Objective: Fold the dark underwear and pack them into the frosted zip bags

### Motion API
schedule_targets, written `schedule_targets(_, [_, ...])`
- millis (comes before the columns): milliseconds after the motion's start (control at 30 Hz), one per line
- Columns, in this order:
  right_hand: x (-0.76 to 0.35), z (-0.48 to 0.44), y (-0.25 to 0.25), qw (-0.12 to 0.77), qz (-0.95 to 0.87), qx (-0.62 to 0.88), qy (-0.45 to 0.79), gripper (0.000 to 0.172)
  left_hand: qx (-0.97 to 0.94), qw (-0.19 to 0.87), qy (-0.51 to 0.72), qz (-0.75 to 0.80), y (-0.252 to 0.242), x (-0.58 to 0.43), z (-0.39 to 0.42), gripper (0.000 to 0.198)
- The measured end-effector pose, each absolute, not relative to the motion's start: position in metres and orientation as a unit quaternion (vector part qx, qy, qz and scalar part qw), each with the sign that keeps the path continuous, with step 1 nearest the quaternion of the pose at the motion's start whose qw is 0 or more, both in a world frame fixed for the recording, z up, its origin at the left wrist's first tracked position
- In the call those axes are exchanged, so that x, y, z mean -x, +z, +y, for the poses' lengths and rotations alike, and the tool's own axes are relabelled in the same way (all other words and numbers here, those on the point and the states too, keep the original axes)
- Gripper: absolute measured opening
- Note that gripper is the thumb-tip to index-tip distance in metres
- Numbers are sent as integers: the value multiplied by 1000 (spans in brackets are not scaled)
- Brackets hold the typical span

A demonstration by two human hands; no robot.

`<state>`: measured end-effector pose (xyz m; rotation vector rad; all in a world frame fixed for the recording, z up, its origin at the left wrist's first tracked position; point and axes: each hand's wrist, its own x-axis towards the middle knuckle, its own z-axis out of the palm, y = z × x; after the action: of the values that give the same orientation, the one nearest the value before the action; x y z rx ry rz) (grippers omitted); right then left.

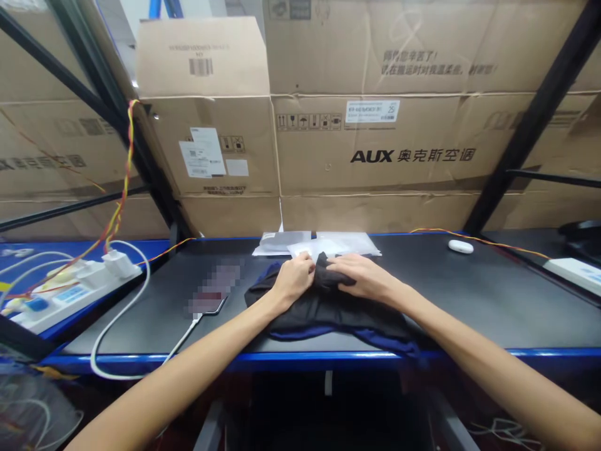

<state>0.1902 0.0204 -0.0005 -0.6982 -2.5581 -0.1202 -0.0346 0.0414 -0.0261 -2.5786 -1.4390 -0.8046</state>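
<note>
A black cloth garment with dark blue parts (338, 318) lies crumpled at the front of the black tabletop, its blue edge reaching the table's rim. My left hand (293, 279) is closed at the garment's upper left, with the fingers gripping the fabric. My right hand (369, 275) curls over a raised bunch of the black cloth, a short way to the right. What kind of garment it is cannot be made out. Just behind both hands lie flat white plastic packets (350, 243), partly covered by the hands and cloth.
A phone (211, 294) on a white charging cable (98, 341) lies to the left. Beyond it sits a power strip (75, 294) with plugs. A small white case (461, 247) and another white strip (575, 272) are on the right. Cardboard (323, 175) walls the back between black posts.
</note>
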Motion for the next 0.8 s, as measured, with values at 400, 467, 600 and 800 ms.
schedule_targets(400, [-194,49,-9,198,-933,278,116,53,852,-21,-362,-378,-33,45,52,17])
schedule_targets(467, [-194,49,-7,189,-930,287,133,51,857,-21,-363,-366,-32,48,52,15])
schedule_targets(600, [-190,50,1,165,-926,309,139,48,881,20,-299,-366,-31,53,52,22])
schedule_targets(800, [-178,59,4,166,-913,359,104,45,880,60,-237,-406,-32,57,56,24])
